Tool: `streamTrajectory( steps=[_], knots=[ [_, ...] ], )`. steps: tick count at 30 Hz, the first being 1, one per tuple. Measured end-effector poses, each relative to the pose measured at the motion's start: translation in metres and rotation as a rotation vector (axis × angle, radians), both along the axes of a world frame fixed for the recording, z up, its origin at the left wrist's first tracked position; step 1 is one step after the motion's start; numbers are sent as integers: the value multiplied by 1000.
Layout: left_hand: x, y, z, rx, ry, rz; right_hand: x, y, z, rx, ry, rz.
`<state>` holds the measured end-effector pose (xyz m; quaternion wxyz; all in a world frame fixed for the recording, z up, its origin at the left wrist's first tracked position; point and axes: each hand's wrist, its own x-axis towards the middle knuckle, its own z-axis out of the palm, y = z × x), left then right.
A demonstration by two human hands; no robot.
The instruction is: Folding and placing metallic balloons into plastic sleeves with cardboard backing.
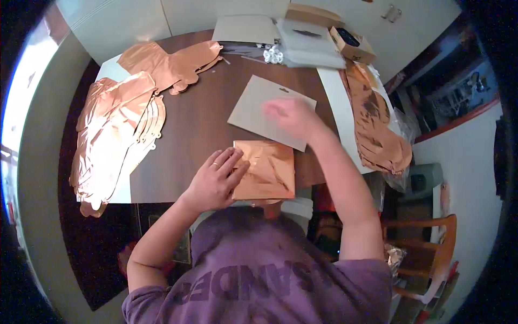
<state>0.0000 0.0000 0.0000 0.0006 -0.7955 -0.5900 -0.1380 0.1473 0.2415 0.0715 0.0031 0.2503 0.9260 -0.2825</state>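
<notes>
A copper-coloured foil balloon [270, 173], folded into a square, lies at the near edge of the table in front of me. My left hand [216, 178] rests on its left side, fingers stretched out over the foil. Just beyond it, a flat grey-beige card [253, 105] with a small hanging slot lies at an angle. Over this card is my right hand [288, 114], smeared by motion, so its fingers and anything in them cannot be made out.
Flat copper foil balloons lie in piles on the left [113, 129] and at the far left [172, 62]. More foil [377, 119] lies along the right edge. At the back are a clear plastic stack [307, 46], white curled pieces [273, 54] and an open cardboard box [356, 48]. A wooden chair [442, 254] stands at right.
</notes>
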Motion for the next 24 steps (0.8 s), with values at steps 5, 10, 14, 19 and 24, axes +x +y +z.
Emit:
streamTrajectory(
  steps=[5,10,14,19,24],
  knots=[
    [6,3,-2,115,-45,-9,47,56,-76,532,106,-80],
    [-10,6,10,254,17,-15,52,43,-70,484,134,12],
    [-17,15,11,304,98,41,60,15,-73,507,177,255],
    [-19,21,0,241,58,26,67,-9,-72,291,282,215],
    [-19,19,-1,207,-32,37,69,-16,-65,-21,397,52]
  ],
)
